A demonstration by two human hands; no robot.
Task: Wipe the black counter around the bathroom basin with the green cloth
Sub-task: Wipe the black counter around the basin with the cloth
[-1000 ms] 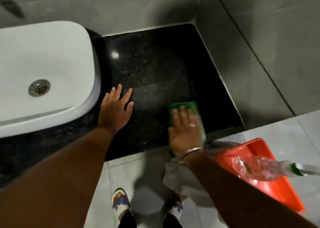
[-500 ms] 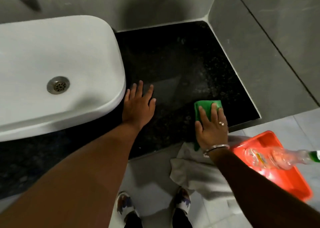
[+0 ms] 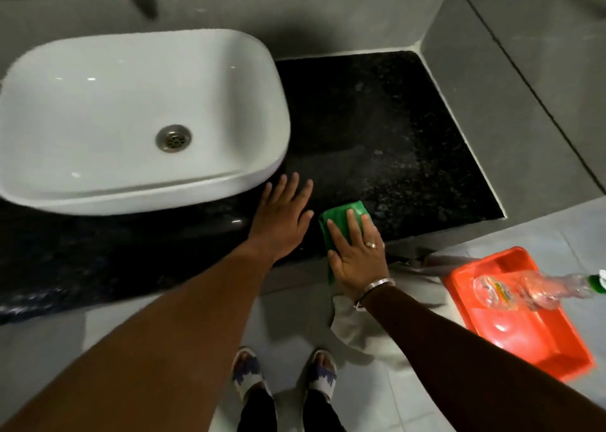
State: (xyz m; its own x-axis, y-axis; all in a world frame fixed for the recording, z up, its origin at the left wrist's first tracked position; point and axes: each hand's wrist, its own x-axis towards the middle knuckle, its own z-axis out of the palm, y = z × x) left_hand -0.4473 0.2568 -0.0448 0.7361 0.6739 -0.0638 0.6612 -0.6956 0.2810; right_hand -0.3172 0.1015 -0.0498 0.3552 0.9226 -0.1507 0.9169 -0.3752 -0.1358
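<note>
Head view: compared with half a second earlier, right hand [image 3: 357,254] and green cloth [image 3: 341,220] shifted left along the front edge of the black counter [image 3: 377,143], now just beside the left hand [image 3: 280,216]. More of the white basin [image 3: 137,120] shown, drain included. Right hand laid flat, fingers spread, pressing the cloth to the counter; cloth under the palm and fingers, its far end showing beyond the fingertips, its near end hanging over the counter's lip. Left hand flat and spread on the counter, fingertips just beside the basin's corner. Red tray [image 3: 521,330] and clear bottle [image 3: 524,292] off to the right.
</note>
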